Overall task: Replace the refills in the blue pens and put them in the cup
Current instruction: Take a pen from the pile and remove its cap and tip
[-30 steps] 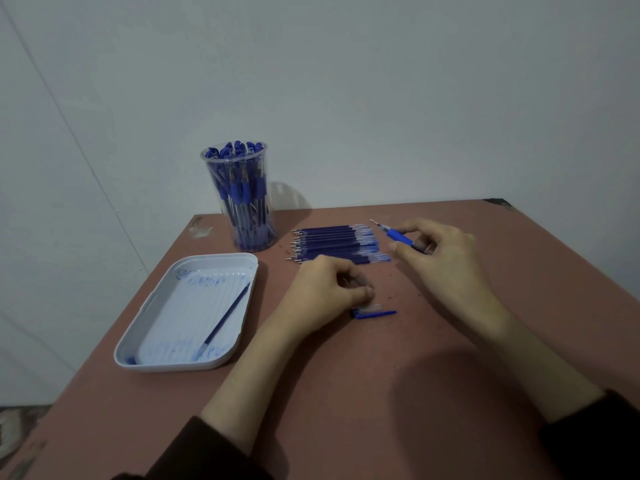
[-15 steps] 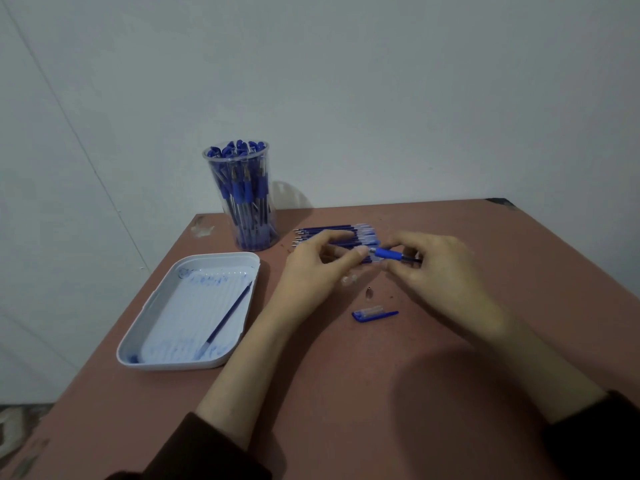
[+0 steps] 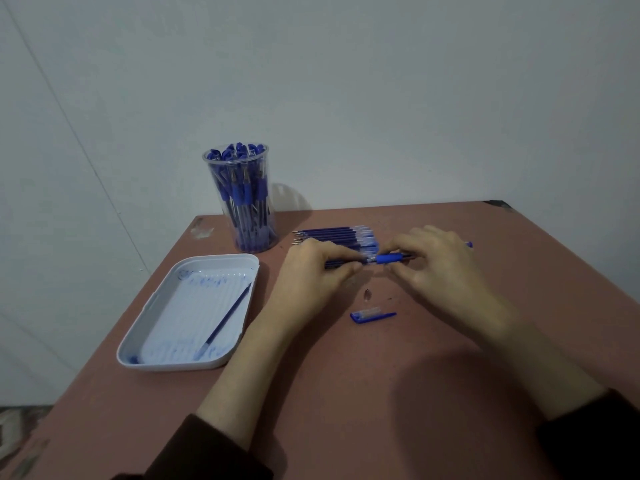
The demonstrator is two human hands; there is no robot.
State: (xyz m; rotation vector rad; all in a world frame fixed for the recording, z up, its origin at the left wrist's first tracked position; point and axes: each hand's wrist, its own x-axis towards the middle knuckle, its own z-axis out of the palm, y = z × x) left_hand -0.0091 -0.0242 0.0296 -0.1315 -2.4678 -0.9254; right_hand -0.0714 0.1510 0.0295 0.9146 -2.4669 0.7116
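- Two hands meet at centre frame, above the table (image 3: 346, 410). We see the left hand (image 3: 308, 277) pinching a thin dark refill (image 3: 341, 263) between thumb and fingertips.
- We see the right hand (image 3: 440, 268) curled round a pen (image 3: 389, 258), with fingers at its blue grip. The pen's far end shows past the hand, right of centre.
- We find the refill and the pen in one line, meeting between the two hands.
- We note a pile of refills (image 3: 337, 234) flat on the table, just above the hands.
- The cup (image 3: 242, 209), clear and full of blue pens, stands upper left of centre.
- A pen cap (image 3: 372, 315) lies below the hands, with a small tip piece (image 3: 367, 294) between cap and hands.
- The white tray (image 3: 180, 366) at lower left holds one loose refill (image 3: 227, 318), laid diagonally.
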